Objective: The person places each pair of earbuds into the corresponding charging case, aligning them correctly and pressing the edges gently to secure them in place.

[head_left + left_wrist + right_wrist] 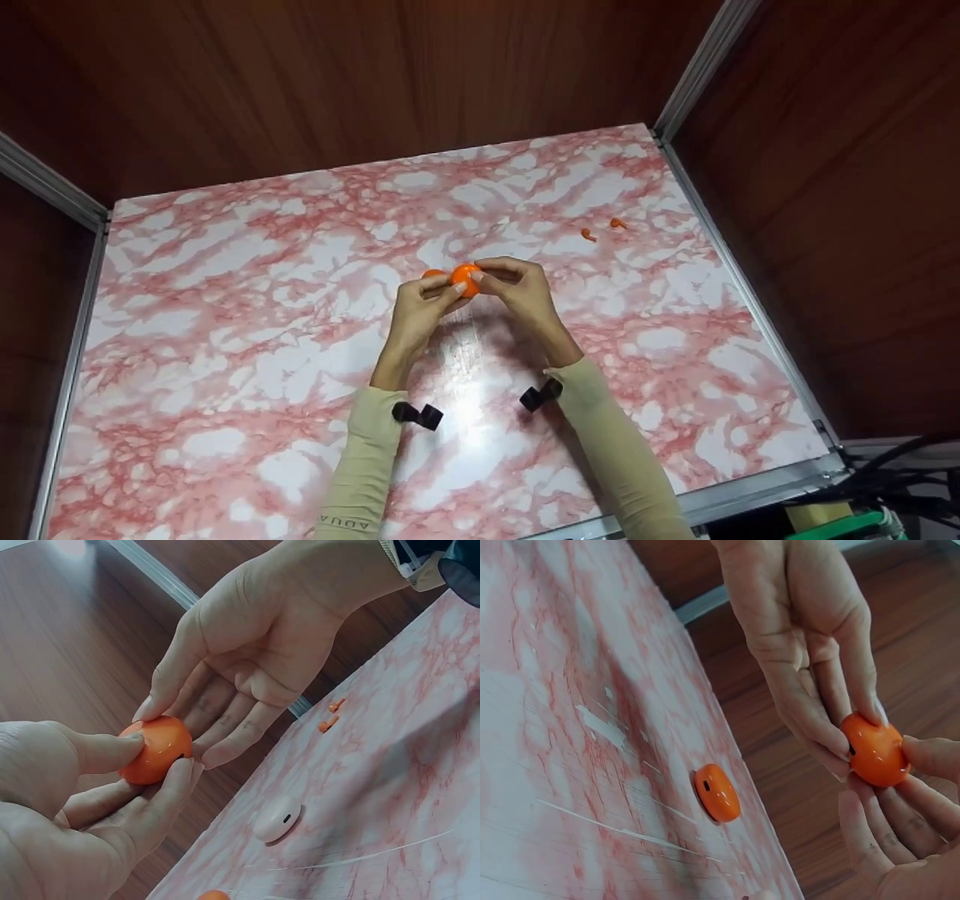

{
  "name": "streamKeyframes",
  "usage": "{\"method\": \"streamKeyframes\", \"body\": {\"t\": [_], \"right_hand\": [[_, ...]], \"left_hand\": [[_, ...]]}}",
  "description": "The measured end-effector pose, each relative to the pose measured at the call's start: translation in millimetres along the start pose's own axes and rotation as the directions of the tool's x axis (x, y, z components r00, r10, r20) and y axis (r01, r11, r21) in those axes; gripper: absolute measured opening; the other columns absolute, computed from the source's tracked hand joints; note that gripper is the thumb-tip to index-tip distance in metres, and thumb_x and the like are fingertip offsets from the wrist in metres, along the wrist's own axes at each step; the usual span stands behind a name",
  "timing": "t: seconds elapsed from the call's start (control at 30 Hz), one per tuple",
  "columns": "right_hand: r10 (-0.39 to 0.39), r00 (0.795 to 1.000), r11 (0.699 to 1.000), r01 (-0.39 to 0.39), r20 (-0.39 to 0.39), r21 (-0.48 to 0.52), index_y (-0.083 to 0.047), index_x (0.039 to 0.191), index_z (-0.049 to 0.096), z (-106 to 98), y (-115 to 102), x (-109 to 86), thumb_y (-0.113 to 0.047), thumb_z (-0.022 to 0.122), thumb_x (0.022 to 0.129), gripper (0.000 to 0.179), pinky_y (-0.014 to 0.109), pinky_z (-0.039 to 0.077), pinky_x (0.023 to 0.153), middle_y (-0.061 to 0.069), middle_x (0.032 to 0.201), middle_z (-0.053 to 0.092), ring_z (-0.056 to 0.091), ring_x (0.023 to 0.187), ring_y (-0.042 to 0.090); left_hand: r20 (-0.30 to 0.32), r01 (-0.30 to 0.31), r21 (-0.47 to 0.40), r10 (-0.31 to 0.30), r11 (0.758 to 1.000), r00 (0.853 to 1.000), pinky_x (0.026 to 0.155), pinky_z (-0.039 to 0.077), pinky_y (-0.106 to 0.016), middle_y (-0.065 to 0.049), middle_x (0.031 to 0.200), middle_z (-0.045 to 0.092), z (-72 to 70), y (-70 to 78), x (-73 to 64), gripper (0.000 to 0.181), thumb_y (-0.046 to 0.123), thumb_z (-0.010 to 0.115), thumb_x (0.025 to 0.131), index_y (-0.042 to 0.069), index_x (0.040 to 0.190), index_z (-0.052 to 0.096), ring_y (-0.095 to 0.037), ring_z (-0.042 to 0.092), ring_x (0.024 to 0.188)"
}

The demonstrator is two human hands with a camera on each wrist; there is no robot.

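Note:
A glossy orange earbud case [466,280], rounded and with a small dark slot, is held between both hands above the table. My left hand [417,306] pinches it with the thumb on one face and fingers beneath. From the other side my right hand [523,288] grips it by thumb and fingers. The case [877,751] looks closed. Just beyond the left hand, a second orange case [718,793] rests on the table. A pale case [277,819] with a dark slot lies there too, hidden by the hands in the head view.
Two orange earbuds [603,229] lie apart at the far right of the marbled red-and-white table [225,337]. Brown wooden panels [360,82] and metal rails [739,292] border it. Dark cables [900,472] hang at the near right corner.

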State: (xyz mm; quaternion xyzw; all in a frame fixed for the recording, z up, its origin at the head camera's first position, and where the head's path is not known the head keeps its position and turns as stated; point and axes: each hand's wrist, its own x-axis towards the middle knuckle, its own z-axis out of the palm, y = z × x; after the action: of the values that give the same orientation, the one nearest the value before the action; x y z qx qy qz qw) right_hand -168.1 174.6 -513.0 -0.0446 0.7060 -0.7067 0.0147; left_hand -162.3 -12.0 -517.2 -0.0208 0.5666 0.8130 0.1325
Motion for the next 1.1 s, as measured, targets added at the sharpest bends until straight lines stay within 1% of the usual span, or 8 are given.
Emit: {"method": "streamKeyframes", "body": {"t": [0.17,0.3,0.57,0.7,0.83,0.93,1.0,1.1], "right_hand": [[-0.014,1.0,1.0,0.014,0.01,-0.023,0.007,0.122,0.074,-0.6,1.8,2.2,-0.013,0.077,0.097,0.032,0.029,0.066,0.089,0.021,0.118,0.078,0.077,0.102,0.016],[-0.014,1.0,0.999,0.014,0.003,-0.04,0.003,0.118,0.078,-1.3,4.3,4.6,-0.015,0.079,0.096,0.028,0.026,0.065,0.089,0.02,0.117,0.079,0.077,0.1,0.015],[0.041,0.999,0.999,-0.041,-0.024,-0.027,-0.002,0.114,0.081,0.5,6.6,5.6,-0.016,0.08,0.094,0.024,0.028,0.065,0.087,0.016,0.111,0.081,0.079,0.095,0.017],[0.039,0.999,0.999,-0.04,-0.013,-0.021,-0.003,0.113,0.081,0.6,7.1,5.7,-0.018,0.079,0.095,0.023,0.029,0.066,0.087,0.015,0.11,0.081,0.079,0.095,0.017],[0.027,1.0,1.0,-0.027,-0.003,-0.001,-0.003,0.111,0.082,0.8,6.0,6.5,-0.018,0.078,0.097,0.021,0.027,0.066,0.084,0.016,0.111,0.081,0.079,0.097,0.018],[0.054,0.998,0.998,-0.053,-0.02,0.025,0.001,0.11,0.08,1.6,5.5,7.2,-0.016,0.078,0.097,0.022,0.028,0.067,0.081,0.015,0.108,0.081,0.079,0.091,0.017],[0.088,0.995,0.995,-0.087,-0.037,0.043,0.002,0.111,0.079,2.4,5.8,8.1,-0.016,0.077,0.097,0.023,0.029,0.067,0.078,0.012,0.105,0.082,0.079,0.085,0.016],[0.117,0.992,0.992,-0.114,-0.05,0.059,0.005,0.115,0.077,3.2,6.5,10.1,-0.017,0.076,0.098,0.028,0.029,0.068,0.074,0.009,0.101,0.082,0.078,0.081,0.015]], "left_hand": [[-0.003,-0.003,0.028,0.003,1.0,1.0,0.092,0.065,-0.03,-0.034,0.125,0.068,-0.9,-1.6,0.2,0.034,-0.005,0.068,0.098,-0.016,0.13,0.065,-0.024,0.077,0.105],[-0.002,-0.01,0.047,0.01,0.999,1.0,0.092,0.065,-0.03,-0.036,0.126,0.068,-1.3,-2.1,0.5,0.034,-0.004,0.068,0.098,-0.016,0.13,0.065,-0.024,0.077,0.104],[0.005,-0.003,0.044,0.002,0.999,1.0,0.092,0.065,-0.028,-0.038,0.126,0.068,-1.9,-3.3,-0.5,0.034,-0.003,0.066,0.1,-0.016,0.132,0.064,-0.022,0.078,0.102],[0.008,-0.002,0.07,0.001,0.998,1.0,0.091,0.065,-0.027,-0.036,0.126,0.069,-3.3,-4.2,-1.0,0.034,-0.003,0.066,0.1,-0.015,0.132,0.064,-0.02,0.078,0.101],[0.03,-0.025,0.126,0.022,0.992,0.999,0.089,0.065,-0.027,-0.031,0.123,0.073,-4.4,-3.8,-1.6,0.031,-0.001,0.07,0.098,-0.012,0.128,0.069,-0.019,0.079,0.101],[0.036,-0.035,0.128,0.03,0.991,0.999,0.089,0.066,-0.028,-0.031,0.121,0.074,-4.4,-3.8,-2.1,0.03,-0.001,0.071,0.098,-0.012,0.125,0.07,-0.019,0.079,0.1],[0.033,-0.031,0.124,0.027,0.992,0.999,0.089,0.066,-0.028,-0.031,0.122,0.073,-4.3,-4.5,-1.8,0.03,-0.001,0.071,0.098,-0.012,0.125,0.07,-0.02,0.079,0.1],[0.017,-0.025,0.152,0.022,0.988,1.0,0.088,0.066,-0.026,-0.033,0.123,0.072,-4.2,-4.9,-1.1,0.032,-0.001,0.072,0.097,-0.013,0.126,0.069,-0.023,0.078,0.103]]}}
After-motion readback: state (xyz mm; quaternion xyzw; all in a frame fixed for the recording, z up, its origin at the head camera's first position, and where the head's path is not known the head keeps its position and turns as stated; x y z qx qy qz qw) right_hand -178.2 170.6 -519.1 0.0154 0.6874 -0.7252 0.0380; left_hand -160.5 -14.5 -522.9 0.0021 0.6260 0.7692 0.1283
